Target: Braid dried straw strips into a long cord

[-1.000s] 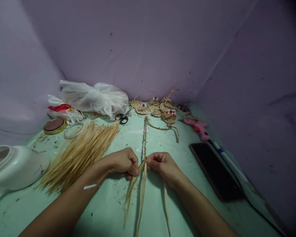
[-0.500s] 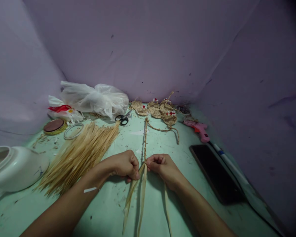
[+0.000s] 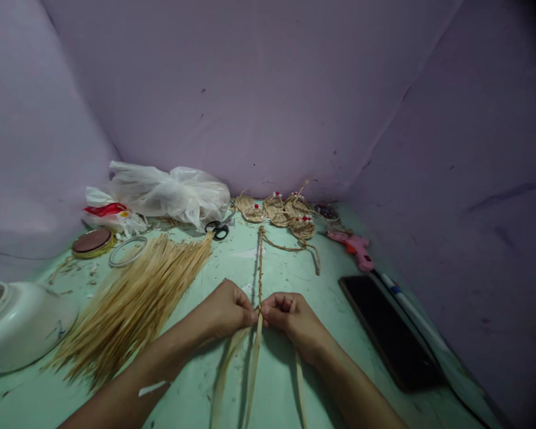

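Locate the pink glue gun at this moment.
In the head view, the pink glue gun lies right of centre, just beyond the black phone and near the right wall.

The left hand (image 3: pixel 234 310) and right hand (image 3: pixel 290 316) are both bare, as are the 2 forearms, each narrowing at the wrist and broadening toward the elbow. Across the left forearm (image 3: pixel 174 351) runs 1 narrow, flat white strip (image 3: pixel 150 389); whether it is a worn band or something stuck on cannot be told.
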A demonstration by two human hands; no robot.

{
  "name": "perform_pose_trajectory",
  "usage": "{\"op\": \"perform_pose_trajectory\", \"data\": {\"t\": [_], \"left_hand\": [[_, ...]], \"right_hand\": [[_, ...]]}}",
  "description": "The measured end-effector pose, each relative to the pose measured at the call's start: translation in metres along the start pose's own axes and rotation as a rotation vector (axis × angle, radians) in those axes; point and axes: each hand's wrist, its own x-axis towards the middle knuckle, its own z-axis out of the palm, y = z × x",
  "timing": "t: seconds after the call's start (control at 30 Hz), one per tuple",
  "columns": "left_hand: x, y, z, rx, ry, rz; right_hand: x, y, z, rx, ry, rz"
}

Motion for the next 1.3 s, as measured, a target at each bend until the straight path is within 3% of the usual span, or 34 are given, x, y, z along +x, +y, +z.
{"op": "perform_pose_trajectory", "data": {"t": [0.27, 0.33, 0.5, 0.67, 0.77, 0.9, 0.97, 1.0, 1.1, 1.17, 1.3], "left_hand": [[-0.006, 0.011, 0.004, -0.099, -0.054, -0.131], [-0.009, 0.013, 0.013, 0.032, 0.03, -0.119], [-0.023, 0.018, 0.038, 0.645, 0.392, 0.024], [-0.03, 0.014, 0.062, 0.845, 0.377, 0.056], [-0.032, 0.012, 0.065, 0.871, 0.35, 0.098], [-0.034, 0.024, 0.042, 0.7, 0.348, 0.112], [-0.03, 0.03, 0.027, 0.453, 0.423, 0.04], [-0.026, 0.032, 0.022, 0.285, 0.406, -0.026], [-0.016, 0.03, 0.016, -0.2, 0.176, -0.164], [-0.009, 0.024, 0.02, -0.395, 0.003, -0.172], [0.0, 0.009, 0.024, -0.392, -0.063, -0.146]], "right_hand": [[0.005, 0.012, 0.004, -0.109, 0.076, -0.068], [0.005, 0.011, 0.005, -0.077, 0.092, -0.065], [0.001, 0.007, 0.007, -0.017, 0.137, -0.018], [0.002, 0.007, 0.01, 0.004, 0.179, 0.012], [0.003, 0.008, 0.01, 0.029, 0.166, 0.02], [0.001, 0.004, 0.005, 0.085, 0.092, 0.036], [-0.001, 0.0, 0.003, 0.101, 0.06, 0.051], [-0.002, -0.002, 0.002, 0.105, 0.048, 0.062], [-0.003, -0.004, 0.0, 0.123, 0.004, 0.063], [-0.003, -0.002, -0.001, 0.128, -0.036, 0.034], [0.0, 0.004, -0.004, 0.003, -0.086, -0.021]]}}
